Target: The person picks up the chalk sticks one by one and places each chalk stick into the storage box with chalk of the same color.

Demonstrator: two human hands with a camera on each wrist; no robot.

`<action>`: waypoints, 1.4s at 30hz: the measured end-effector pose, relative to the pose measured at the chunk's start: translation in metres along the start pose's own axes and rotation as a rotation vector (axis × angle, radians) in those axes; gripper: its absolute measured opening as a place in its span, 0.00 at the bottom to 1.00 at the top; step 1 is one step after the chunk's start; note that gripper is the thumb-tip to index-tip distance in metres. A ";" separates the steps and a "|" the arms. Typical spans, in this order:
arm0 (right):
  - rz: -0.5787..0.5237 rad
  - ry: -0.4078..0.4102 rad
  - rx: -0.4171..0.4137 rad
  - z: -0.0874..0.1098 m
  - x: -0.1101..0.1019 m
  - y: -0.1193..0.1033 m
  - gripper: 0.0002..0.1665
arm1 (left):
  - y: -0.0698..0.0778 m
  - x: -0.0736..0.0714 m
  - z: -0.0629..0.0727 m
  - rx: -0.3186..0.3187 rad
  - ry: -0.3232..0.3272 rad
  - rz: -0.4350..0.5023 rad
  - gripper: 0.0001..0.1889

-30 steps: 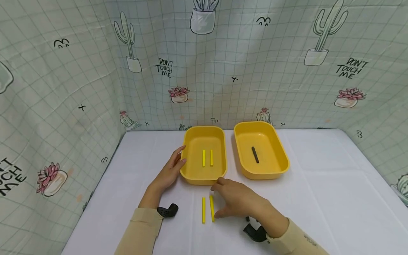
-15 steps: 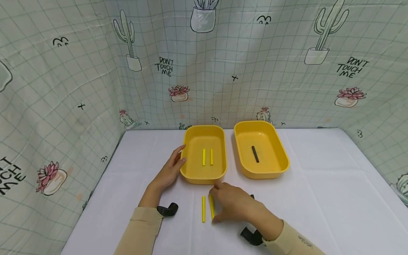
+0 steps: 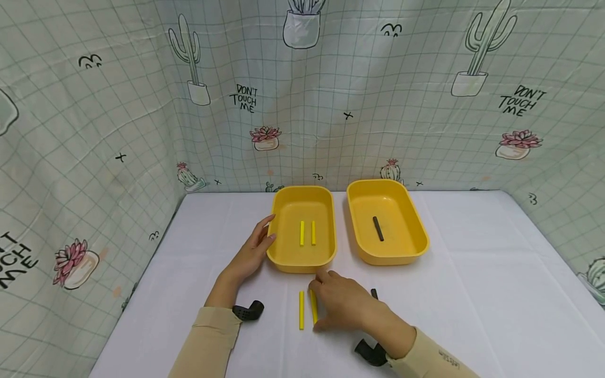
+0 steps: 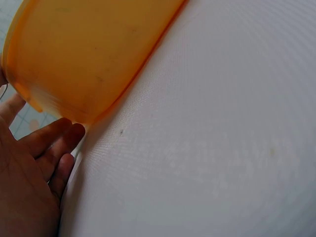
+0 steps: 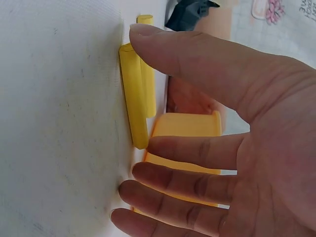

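My right hand (image 3: pixel 347 304) spans a yellow stick (image 5: pixel 132 98) lying on the white cloth, with the thumb at its near end and the index finger at its far end. The other fingers are spread beyond it. Just left lies a second yellow stick (image 3: pixel 301 311), roughly parallel. My left hand (image 3: pixel 252 252) rests its fingers against the outer left side of the left yellow tray (image 3: pixel 302 262); in the left wrist view the fingertips meet the tray's wall. Inside this tray are two yellow sticks, left (image 3: pixel 302 233) and right (image 3: pixel 313 233).
A second yellow tray (image 3: pixel 406 239) stands to the right, holding one black stick (image 3: pixel 378 229). Another dark stick (image 3: pixel 374 294) shows partly behind my right hand. A patterned cloth (image 3: pixel 302 105) hangs behind the table (image 3: pixel 472 294). Each wrist wears a black camera.
My right hand has shifted slightly left and toward me, bringing thumb and index finger in to the stick's ends. More of the dark stick behind it shows. The left hand stays put.
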State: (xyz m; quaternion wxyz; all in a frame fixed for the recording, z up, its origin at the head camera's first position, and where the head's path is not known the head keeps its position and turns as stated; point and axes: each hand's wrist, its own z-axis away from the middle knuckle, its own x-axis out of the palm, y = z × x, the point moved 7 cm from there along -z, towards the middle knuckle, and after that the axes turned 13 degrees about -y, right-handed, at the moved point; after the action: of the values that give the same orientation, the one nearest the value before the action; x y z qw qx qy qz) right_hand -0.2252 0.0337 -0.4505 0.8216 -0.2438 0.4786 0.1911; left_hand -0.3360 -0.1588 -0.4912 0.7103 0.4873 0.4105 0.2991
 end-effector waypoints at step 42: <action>-0.078 -0.003 -0.045 0.009 -0.015 0.001 0.44 | -0.008 -0.002 -0.004 -0.014 -0.001 0.003 0.28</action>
State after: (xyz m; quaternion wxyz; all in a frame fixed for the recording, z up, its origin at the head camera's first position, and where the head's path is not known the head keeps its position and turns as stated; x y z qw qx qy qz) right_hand -0.2265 0.0382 -0.4332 0.8233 -0.2806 0.4631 0.1701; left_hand -0.3402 -0.1611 -0.4989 0.7134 0.4832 0.4074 0.3025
